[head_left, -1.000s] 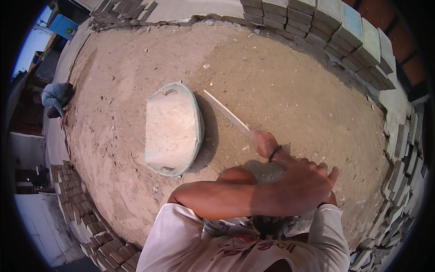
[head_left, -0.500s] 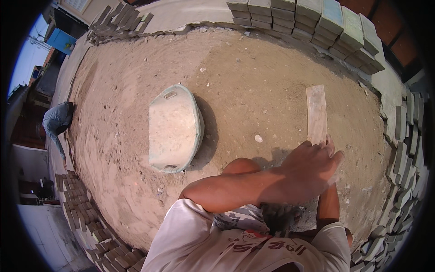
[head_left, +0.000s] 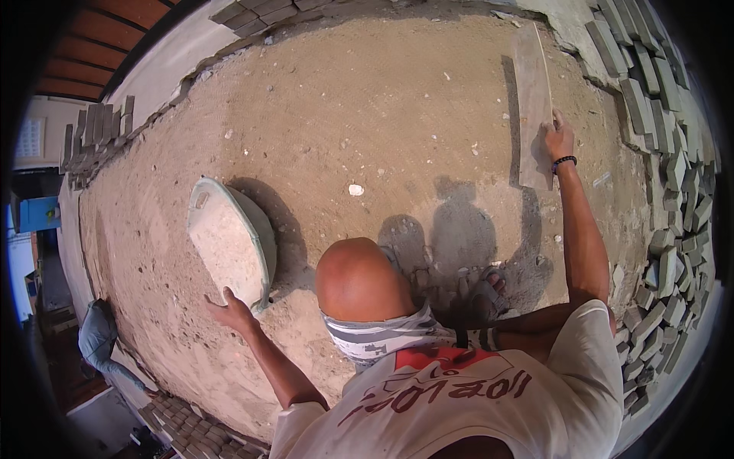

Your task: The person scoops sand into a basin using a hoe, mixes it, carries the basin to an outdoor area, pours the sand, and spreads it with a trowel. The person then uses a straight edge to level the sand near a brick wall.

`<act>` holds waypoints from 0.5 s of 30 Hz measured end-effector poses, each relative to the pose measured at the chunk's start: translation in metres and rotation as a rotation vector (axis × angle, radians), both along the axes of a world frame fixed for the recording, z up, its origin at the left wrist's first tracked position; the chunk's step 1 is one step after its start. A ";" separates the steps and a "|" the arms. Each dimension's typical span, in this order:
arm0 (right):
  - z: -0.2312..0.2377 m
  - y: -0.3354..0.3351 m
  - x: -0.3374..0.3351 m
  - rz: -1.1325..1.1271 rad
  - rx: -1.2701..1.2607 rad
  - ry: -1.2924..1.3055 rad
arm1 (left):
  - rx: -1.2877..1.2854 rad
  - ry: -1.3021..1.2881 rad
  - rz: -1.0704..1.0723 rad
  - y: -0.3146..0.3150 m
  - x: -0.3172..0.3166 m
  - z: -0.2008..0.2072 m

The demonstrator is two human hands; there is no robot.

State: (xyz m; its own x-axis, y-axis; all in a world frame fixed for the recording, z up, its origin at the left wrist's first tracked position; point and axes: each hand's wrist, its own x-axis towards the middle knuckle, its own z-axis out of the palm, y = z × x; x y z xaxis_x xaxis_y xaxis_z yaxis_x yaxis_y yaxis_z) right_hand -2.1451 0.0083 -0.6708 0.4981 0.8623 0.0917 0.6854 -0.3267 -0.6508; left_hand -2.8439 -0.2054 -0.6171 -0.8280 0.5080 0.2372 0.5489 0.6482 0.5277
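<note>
My right hand (head_left: 560,139) is closed on the edge of a long, flat wooden board (head_left: 531,92). The board is off the ground, its shadow falling on the sand beside it. My left hand (head_left: 235,315) is at the near end of a pale green tub (head_left: 267,246), thumb and fingers apart, holding nothing. Whether the fingertips touch the tub's rim I cannot tell. Pale dusty material coats the tub's inner face, and a handle slot shows at its far end.
Sandy ground (head_left: 382,115) with small stones spreads around my bent knee. Loose grey paving blocks (head_left: 661,275) are heaped along the right; more blocks (head_left: 99,126) stand at the far left. Laid pavers (head_left: 195,428) and a bending person in blue-grey (head_left: 98,336) are at the lower left.
My hands, close together at the board before, are now apart. The left has swung over to the tub; the right has raised the board away from me. The view has turned.
</note>
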 end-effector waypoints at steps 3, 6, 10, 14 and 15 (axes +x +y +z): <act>-0.008 -0.001 -0.080 0.353 0.038 0.169 | -0.311 0.143 0.153 -0.015 -0.003 -0.027; -0.022 -0.016 -0.160 0.565 -0.088 0.234 | -0.443 -0.040 0.373 -0.024 0.002 -0.026; -0.045 -0.013 -0.141 0.427 -0.152 0.200 | -0.139 -0.455 0.420 -0.071 -0.041 -0.071; -0.044 -0.030 0.014 0.017 -0.075 -0.112 | 0.383 -1.007 0.702 -0.053 0.007 -0.054; -0.043 -0.043 0.058 -0.176 -0.091 -0.143 | 0.545 -1.463 0.701 -0.075 -0.039 -0.082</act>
